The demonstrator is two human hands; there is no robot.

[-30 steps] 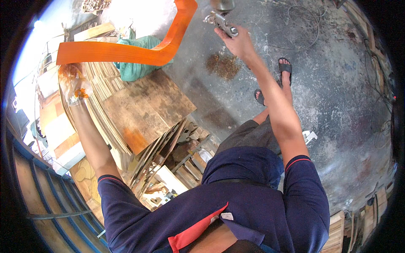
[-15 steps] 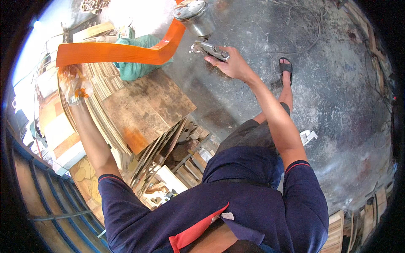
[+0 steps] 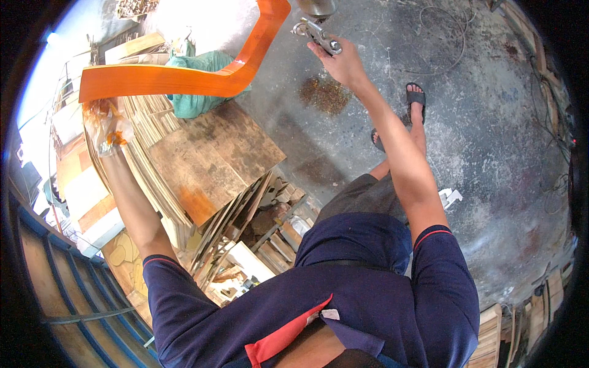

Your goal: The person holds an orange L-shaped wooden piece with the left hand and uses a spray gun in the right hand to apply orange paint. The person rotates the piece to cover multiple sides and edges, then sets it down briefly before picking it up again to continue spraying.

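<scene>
The left hand (image 3: 109, 122), wrapped in a clear plastic bag (image 3: 120, 132) smeared with orange, meets the lower edge of a bent orange wooden piece (image 3: 159, 80) at its near end; the fingers are hidden behind the wood, so from here I can't tell how tightly they are closed; the piece runs rightward from that hand, then bends away up and to the left of the right hand (image 3: 345, 61); that bare hand is curled round a metal spray gun (image 3: 318, 37), its nozzle end to the left, towards the wood but apart from it; just beyond the gun is a metal cup (image 3: 318, 7), partly out of sight; to the right of the left hand, and lower than the wood, sit a green bundle (image 3: 199, 105) and a stack of boards (image 3: 215, 153); below the right hand, 2 dark sandals (image 3: 416, 97) stand on the scuffed grey floor (image 3: 491, 141), with 1 brown speckled patch (image 3: 324, 95) nearby.
</scene>
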